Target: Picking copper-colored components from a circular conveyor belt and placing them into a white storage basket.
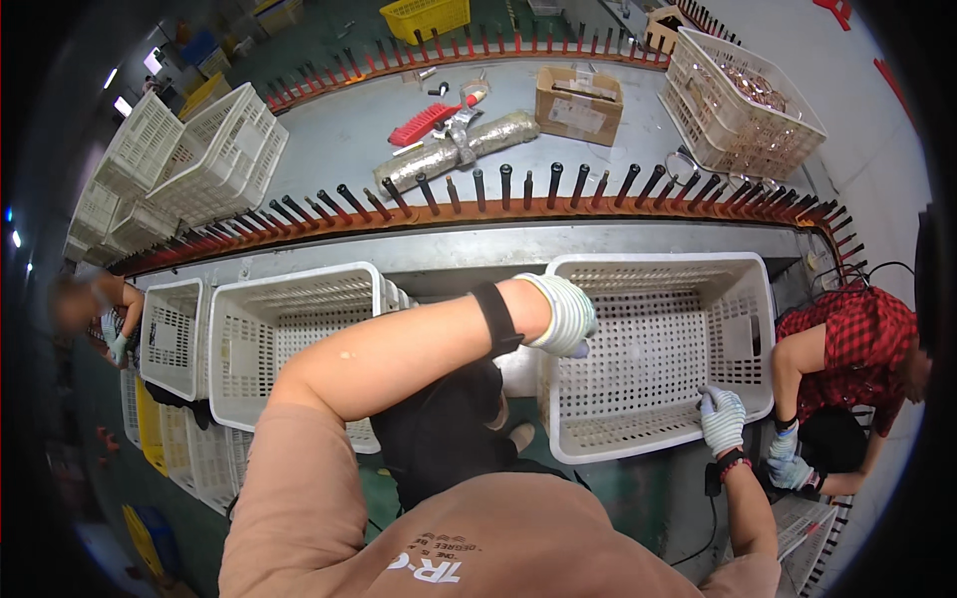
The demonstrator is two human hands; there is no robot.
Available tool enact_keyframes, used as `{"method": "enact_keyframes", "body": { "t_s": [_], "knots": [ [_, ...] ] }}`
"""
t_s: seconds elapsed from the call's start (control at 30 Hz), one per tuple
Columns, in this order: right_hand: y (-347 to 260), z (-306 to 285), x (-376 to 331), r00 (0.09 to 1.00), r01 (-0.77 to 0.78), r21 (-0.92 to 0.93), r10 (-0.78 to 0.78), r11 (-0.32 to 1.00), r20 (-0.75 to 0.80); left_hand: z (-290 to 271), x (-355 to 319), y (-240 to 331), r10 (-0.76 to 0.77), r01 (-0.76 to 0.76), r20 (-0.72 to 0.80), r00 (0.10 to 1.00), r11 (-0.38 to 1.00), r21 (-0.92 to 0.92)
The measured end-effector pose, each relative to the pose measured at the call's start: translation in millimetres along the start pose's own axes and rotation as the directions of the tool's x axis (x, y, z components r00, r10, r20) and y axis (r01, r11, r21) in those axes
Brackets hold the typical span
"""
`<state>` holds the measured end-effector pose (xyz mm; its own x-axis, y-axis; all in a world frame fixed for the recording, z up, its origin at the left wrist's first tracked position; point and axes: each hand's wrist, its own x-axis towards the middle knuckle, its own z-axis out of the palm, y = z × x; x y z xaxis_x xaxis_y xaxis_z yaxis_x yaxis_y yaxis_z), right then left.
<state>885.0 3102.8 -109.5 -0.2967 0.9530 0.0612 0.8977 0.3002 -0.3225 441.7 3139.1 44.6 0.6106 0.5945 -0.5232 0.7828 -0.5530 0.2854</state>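
In front of me at the right is a white plastic crate [648, 439] with perforated walls and floor. My left hand [566, 317], in a striped knit glove, is over the crate's left side with its fingers curled; its fingertips are hidden, so I cannot tell what they hold. My right hand [722, 421], gloved alike, has its fingers closed over the crate's near rim towards the right. The crate's inside shows no contents. Another white crate [239, 399] stands to the left, partly behind my left arm.
Beyond runs a chain of upright black-tipped pegs [478, 187] around a grey table. On it are a wrapped roll [498, 136], a red brush [424, 124], a cardboard box [578, 105] and a filled crate [743, 110]. People work at left [118, 299] and right [847, 334].
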Motion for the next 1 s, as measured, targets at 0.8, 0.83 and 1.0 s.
{"method": "enact_keyframes", "body": {
  "t_s": [0.8, 0.83, 1.0],
  "knots": [
    [28, 24, -8, 0.99, -0.108, -0.005, 0.107, 0.994, -0.095, 11, 19, 6, 0.044, -0.04, -0.063, 0.997, 0.998, 0.057],
    [29, 25, -7, 0.989, -0.111, -0.007, 0.109, 0.994, -0.095, 12, 19, 6, 0.033, -0.03, -0.068, 0.997, 0.998, 0.048],
    [34, 30, -6, 0.988, -0.131, 0.018, 0.132, 0.991, -0.073, 10, 16, 7, 0.027, -0.023, -0.076, 0.997, 0.999, 0.043]
  ]
}}
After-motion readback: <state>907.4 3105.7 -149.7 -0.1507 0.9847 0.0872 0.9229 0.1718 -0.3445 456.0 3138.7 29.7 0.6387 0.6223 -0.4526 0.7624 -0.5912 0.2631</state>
